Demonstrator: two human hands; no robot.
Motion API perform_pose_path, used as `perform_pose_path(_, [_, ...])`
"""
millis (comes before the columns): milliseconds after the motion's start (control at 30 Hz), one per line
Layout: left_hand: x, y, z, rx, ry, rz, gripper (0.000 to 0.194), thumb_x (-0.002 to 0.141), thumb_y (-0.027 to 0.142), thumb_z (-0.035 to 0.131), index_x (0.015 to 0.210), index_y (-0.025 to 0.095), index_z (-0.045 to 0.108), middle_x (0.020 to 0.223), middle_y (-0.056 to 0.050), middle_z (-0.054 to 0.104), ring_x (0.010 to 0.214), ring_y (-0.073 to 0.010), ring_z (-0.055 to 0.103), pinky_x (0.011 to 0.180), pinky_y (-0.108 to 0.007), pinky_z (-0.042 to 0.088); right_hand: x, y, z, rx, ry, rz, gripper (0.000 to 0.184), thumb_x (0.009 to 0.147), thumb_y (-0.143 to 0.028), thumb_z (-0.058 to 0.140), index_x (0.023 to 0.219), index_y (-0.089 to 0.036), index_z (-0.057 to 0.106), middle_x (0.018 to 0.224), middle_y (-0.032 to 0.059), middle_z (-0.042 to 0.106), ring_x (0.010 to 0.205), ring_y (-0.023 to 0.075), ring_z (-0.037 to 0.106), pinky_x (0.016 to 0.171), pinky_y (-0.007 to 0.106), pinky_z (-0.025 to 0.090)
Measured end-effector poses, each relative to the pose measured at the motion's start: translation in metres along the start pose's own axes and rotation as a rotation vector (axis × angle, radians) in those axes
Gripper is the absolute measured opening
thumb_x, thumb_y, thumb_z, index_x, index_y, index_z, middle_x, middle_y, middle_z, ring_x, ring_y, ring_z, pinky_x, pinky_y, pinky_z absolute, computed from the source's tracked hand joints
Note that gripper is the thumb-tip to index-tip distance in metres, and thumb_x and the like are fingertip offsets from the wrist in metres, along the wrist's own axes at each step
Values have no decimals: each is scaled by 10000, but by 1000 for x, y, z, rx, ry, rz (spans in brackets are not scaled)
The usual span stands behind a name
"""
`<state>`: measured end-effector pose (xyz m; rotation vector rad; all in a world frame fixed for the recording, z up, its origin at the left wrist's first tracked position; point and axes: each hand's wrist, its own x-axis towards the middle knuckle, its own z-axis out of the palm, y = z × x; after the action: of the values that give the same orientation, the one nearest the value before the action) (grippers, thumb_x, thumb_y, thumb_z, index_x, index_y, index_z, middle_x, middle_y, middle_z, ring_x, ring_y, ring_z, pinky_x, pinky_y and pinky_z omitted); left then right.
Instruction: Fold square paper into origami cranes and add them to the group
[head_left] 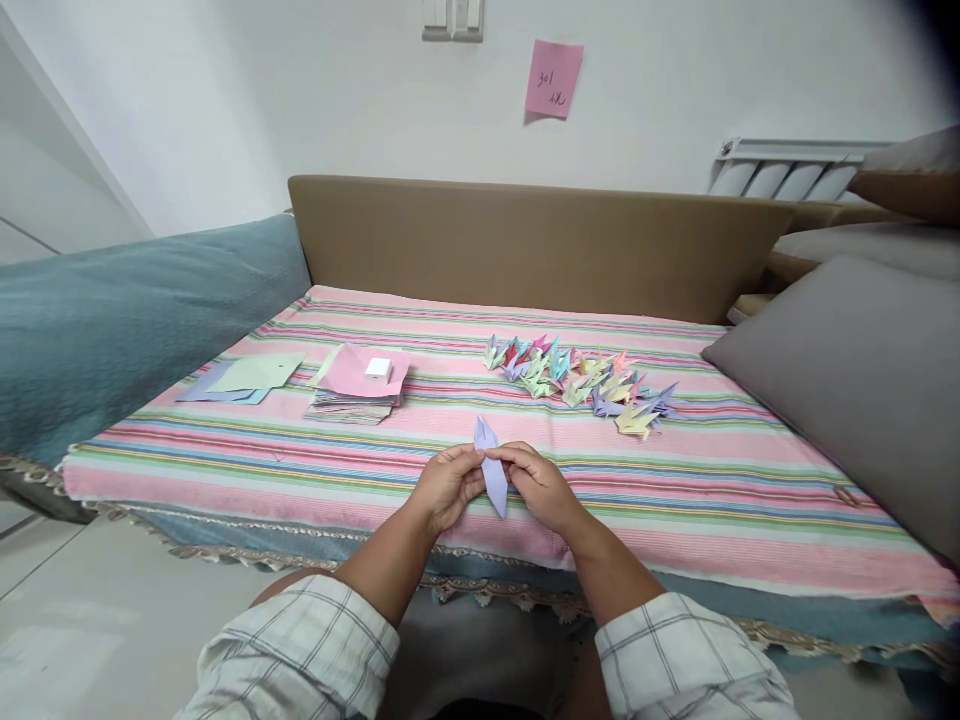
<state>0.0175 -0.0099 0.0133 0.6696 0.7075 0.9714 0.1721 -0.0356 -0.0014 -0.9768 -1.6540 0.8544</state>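
Observation:
Between my two hands is a narrow lavender folded paper (495,487), pointed at its near end and split into slim points at its far end. My left hand (447,485) pinches its left edge near the middle. From the other side, my right hand (541,483) pinches it at about the same height, fingertips close to the left ones. The paper is held above the front part of the striped cloth (315,470). Beyond my right hand, several folded paper cranes (577,375) in many colours sit close together on the cloth.
A stack of square paper (356,405) with a small white block (379,371) on top lies left of centre. Loose green and blue sheets (255,373) lie farther left. A grey cushion (855,370) leans at right, near a small brown clip-like object (847,496). The backrest (525,245) stands behind.

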Motion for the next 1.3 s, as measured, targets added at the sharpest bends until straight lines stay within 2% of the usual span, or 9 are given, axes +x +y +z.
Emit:
perform_pose_path(133, [-2, 2, 0, 58, -8, -10, 318, 573, 205, 789, 814, 102, 609, 664, -34, 646, 593, -124, 621, 580, -218, 508, -1, 4, -8, -177, -35, -125, 365, 802, -147, 510, 1112, -290, 640, 1004, 50, 619, 953, 178, 575, 835, 327, 471])
perform_pose_path(267, [-4, 1, 0, 145, -36, 133, 509, 592, 250, 789, 1009, 205, 500, 680, 44, 603, 544, -89, 574, 536, -210, 488, -2, 6, -9, -199, -8, -127, 287, 787, -190, 588, 1040, -290, 681, 973, 53, 650, 922, 186, 598, 818, 332, 486])
perform_pose_path(367, [-5, 2, -2, 308, -122, 267, 391, 669, 312, 728, 970, 210, 500, 660, 60, 561, 531, -75, 538, 530, -201, 467, -2, 7, -7, -67, 41, -66, 199, 792, -248, 600, 955, -266, 712, 934, 56, 663, 852, 174, 626, 756, 305, 508])
perform_pose_path(433, [-5, 4, -5, 441, -183, 299, 265, 717, 328, 674, 896, 182, 545, 665, 39, 564, 582, -89, 553, 583, -222, 475, -1, 8, -5, 9, 82, -29, 173, 785, -286, 613, 914, -253, 723, 907, 56, 667, 811, 168, 633, 724, 292, 512])
perform_pose_path(533, [-5, 6, -10, 612, -250, 335, 212, 715, 291, 667, 864, 169, 578, 718, 4, 596, 670, -119, 575, 655, -244, 463, -1, 9, -4, 61, 127, 7, 162, 765, -317, 637, 877, -248, 732, 891, 53, 671, 784, 166, 633, 710, 289, 510])
perform_pose_path(767, [-2, 4, -14, 801, -181, 504, 152, 718, 300, 666, 781, 173, 610, 738, -12, 581, 678, -131, 548, 648, -248, 433, -1, 2, -1, 105, 156, 9, 144, 751, -312, 655, 855, -255, 737, 861, 45, 683, 819, 178, 632, 741, 297, 495])
perform_pose_path(900, [-3, 1, -10, 705, -164, 455, 219, 731, 376, 652, 719, 169, 580, 656, 7, 566, 626, -123, 538, 623, -247, 436, -1, -3, 3, 153, 167, 78, 154, 717, -330, 685, 831, -237, 733, 832, 36, 683, 791, 179, 630, 734, 303, 495])
perform_pose_path(1033, [-4, -3, -7, 542, -121, 380, 299, 689, 436, 685, 721, 167, 558, 625, 24, 568, 596, -113, 545, 616, -247, 451, -1, -5, 10, 316, 219, 203, 190, 678, -377, 708, 782, -218, 701, 755, 7, 687, 708, 171, 628, 693, 303, 503])
perform_pose_path(1300, [0, -9, -8, 502, -61, 410, 281, 674, 411, 704, 706, 173, 558, 602, 35, 559, 580, -117, 554, 602, -255, 466, 0, 0, 17, 498, 265, 322, 245, 652, -411, 725, 761, -196, 681, 679, -9, 655, 613, 130, 583, 633, 276, 494])
